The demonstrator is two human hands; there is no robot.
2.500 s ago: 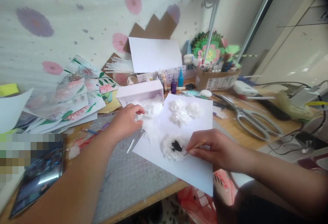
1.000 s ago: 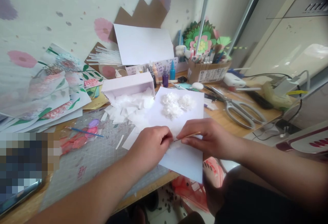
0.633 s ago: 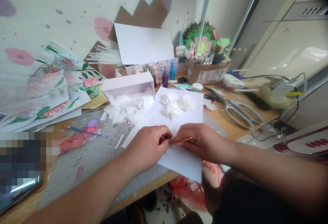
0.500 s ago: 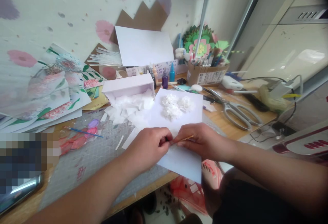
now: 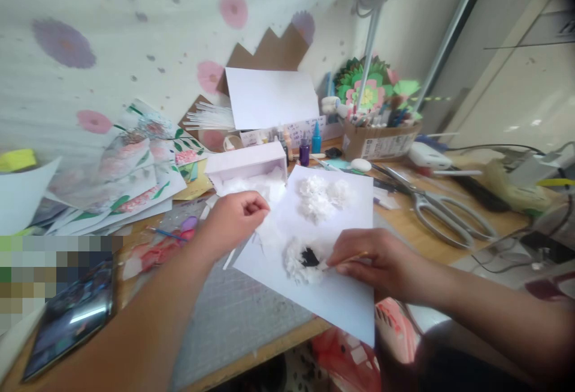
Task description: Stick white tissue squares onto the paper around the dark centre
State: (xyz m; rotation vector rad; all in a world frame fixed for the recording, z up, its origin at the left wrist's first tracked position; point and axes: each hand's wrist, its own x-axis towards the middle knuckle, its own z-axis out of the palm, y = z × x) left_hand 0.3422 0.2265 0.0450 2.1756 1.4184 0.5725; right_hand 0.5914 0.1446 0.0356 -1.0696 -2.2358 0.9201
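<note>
My right hand (image 5: 375, 260) pinches a thin wooden stick (image 5: 359, 255) at the right side of a ruffled white paper flower (image 5: 293, 265). That flower has a black centre (image 5: 309, 257) and lies on a white sheet of paper (image 5: 335, 314). My left hand (image 5: 238, 218) is up and left of it, beside thin white paper pieces (image 5: 269, 227). Its fingertips are pinched together, and what they hold, if anything, is not clear. Farther up the sheet sits a cluster of fluffy white flowers (image 5: 317, 200).
Behind my left hand stands a white box (image 5: 247, 161) with paper pieces. Large scissors (image 5: 442, 209) lie on the right, near a cardboard box of pens (image 5: 381, 140). Small bottles (image 5: 304, 149) line the back. Painted flower sheets (image 5: 130, 176) and a phone (image 5: 72, 314) are at left.
My left hand has left the right hand and moved up-left to the paper pieces. The black-centred flower, hidden before, now shows. The view has shifted left.
</note>
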